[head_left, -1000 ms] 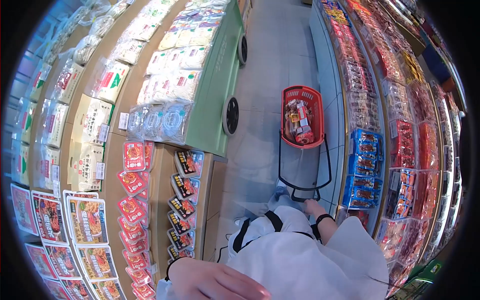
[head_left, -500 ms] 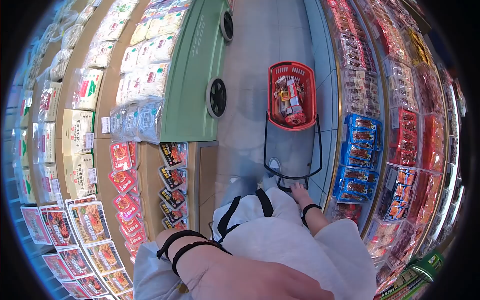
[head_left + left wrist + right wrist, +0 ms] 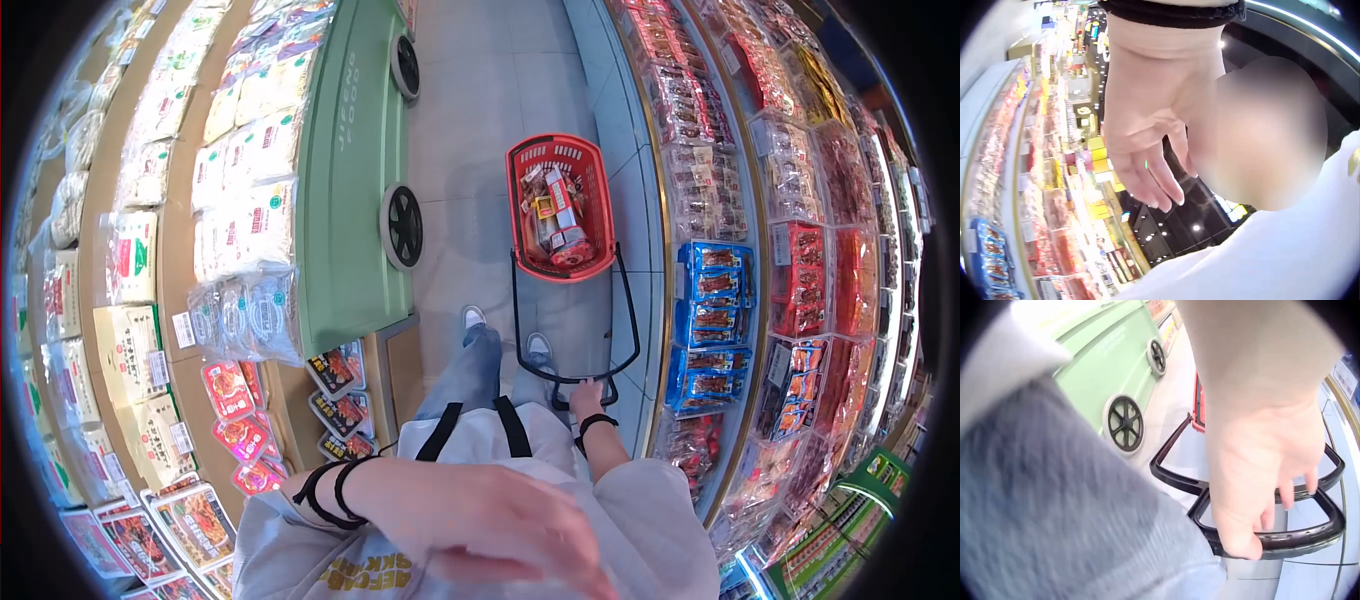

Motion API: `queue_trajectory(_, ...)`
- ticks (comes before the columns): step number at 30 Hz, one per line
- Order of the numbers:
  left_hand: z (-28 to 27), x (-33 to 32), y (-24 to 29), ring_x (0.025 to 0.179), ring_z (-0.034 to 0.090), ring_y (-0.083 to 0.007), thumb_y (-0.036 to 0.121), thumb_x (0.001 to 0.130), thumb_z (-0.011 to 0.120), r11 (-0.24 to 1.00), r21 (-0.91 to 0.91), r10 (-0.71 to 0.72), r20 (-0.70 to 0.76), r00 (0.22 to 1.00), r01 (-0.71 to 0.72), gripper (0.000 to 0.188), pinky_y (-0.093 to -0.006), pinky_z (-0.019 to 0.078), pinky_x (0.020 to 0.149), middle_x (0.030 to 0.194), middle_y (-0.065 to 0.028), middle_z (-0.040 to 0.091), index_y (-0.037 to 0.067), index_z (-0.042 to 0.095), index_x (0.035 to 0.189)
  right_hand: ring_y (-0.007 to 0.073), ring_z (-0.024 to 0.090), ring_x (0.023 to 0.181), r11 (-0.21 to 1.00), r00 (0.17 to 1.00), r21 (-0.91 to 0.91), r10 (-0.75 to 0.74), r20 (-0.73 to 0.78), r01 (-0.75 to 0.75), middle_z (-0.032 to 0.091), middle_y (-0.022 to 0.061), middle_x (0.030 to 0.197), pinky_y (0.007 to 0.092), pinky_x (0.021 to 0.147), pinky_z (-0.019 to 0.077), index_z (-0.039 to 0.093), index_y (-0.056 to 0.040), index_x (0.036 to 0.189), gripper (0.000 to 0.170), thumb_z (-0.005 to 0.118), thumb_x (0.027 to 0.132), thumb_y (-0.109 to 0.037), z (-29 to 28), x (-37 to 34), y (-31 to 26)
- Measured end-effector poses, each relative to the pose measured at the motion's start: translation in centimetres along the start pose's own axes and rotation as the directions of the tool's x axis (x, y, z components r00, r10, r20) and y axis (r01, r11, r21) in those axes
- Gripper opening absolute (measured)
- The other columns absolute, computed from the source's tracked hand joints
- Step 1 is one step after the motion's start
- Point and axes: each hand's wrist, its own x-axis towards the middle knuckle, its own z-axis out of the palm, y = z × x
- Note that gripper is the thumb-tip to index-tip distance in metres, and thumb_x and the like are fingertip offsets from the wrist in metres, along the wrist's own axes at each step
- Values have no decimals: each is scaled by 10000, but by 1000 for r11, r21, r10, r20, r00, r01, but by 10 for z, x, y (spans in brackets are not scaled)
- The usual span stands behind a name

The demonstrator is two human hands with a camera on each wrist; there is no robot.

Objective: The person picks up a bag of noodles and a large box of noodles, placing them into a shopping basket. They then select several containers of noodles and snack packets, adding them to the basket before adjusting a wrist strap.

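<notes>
My right hand (image 3: 587, 400) grips the black handle (image 3: 1297, 540) of a red shopping basket (image 3: 607, 215), fingers curled over its bar in the right wrist view. Several packages (image 3: 562, 215) lie inside the basket, which stands on the floor in front of my feet. Held across the front of my body, my left hand (image 3: 510, 525) has nothing in it and looks blurred in the head view. In the left wrist view that hand (image 3: 1147, 131) hangs with its fingers loosely bent, near my white shirt (image 3: 1229, 269).
On the left stands a green cart-shaped display (image 3: 345, 200) with black wheels, beside shelves of noodle packs (image 3: 240, 230) and red trays (image 3: 228, 390). Shelves with blue packs (image 3: 712, 285) and red packs (image 3: 798, 280) line the right side. A tiled floor (image 3: 465, 110) runs between them.
The basket and right hand have shifted left in the head view, the handle still gripped. The left hand has risen from the bottom edge and moved right. The shelves have shifted left as well.
</notes>
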Motion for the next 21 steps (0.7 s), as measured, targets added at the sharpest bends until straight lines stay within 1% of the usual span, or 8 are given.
queue_trajectory(2,-24,-24,-7,952,519,-286,120,844,493,949,81,-297,-103,949,305,327,-367,418,810,1019,-151,532,15,482,1153,241,365,1178,990,993,-136,47,104,-33,471,63,1218,430,887,343,569,-154,1106,336,506,802,-281,-44,-29,-6)
queue_trajectory(4,-49,-53,-25,917,517,-279,73,793,520,771,268,-526,-242,815,578,448,-343,407,818,1048,-134,521,71,405,1226,241,422,1146,998,988,-43,59,144,-53,521,85,1167,444,902,332,586,-134,1071,368,582,736,-285,-59,-27,-4)
queue_trajectory(6,-64,-96,-49,928,505,-310,133,791,539,396,556,-611,-434,661,731,455,-389,408,803,990,-147,523,88,398,1221,254,526,1033,979,971,200,-7,238,-42,582,113,1054,427,872,388,600,-100,1024,388,625,675,-268,-77,-36,-5)
queue_trajectory(8,-71,-135,-70,946,499,-338,150,752,574,35,686,-663,-528,530,727,488,-407,409,798,1007,-160,518,89,403,1205,280,580,912,941,981,336,-97,167,36,609,136,959,397,808,449,614,-61,940,336,615,658,-244,-77,-36,-11)
queue_trajectory(10,-80,-158,-82,949,498,-347,158,742,587,47,677,-698,-504,509,735,497,-409,411,796,1015,-158,517,88,407,1200,302,585,870,911,986,396,-59,-156,117,612,158,910,384,747,479,623,-42,868,296,610,647,-238,-103,-53,-30)
queue_trajectory(12,-84,-172,-92,952,498,-356,166,732,600,50,667,-737,-478,478,743,506,-410,413,794,1023,-156,516,87,410,1195,303,587,855,885,961,414,-115,-252,214,613,165,879,388,740,478,619,-30,826,281,610,635,-237,-134,-67,-44)
queue_trajectory(19,-93,-185,-133,975,487,-392,144,686,633,146,696,-618,-490,614,703,710,-423,426,807,1184,-206,383,73,264,1288,329,566,874,764,854,423,-315,-414,486,591,189,924,383,765,462,554,-11,963,398,627,611,-180,-196,-84,-115)
queue_trajectory(21,-97,-191,-151,980,478,-401,129,645,657,195,696,-570,-494,657,691,793,-414,432,814,1224,-204,340,60,220,1303,328,550,911,586,735,444,-531,-422,678,576,187,971,377,788,451,510,-32,1049,477,628,595,-121,-198,-83,-128)
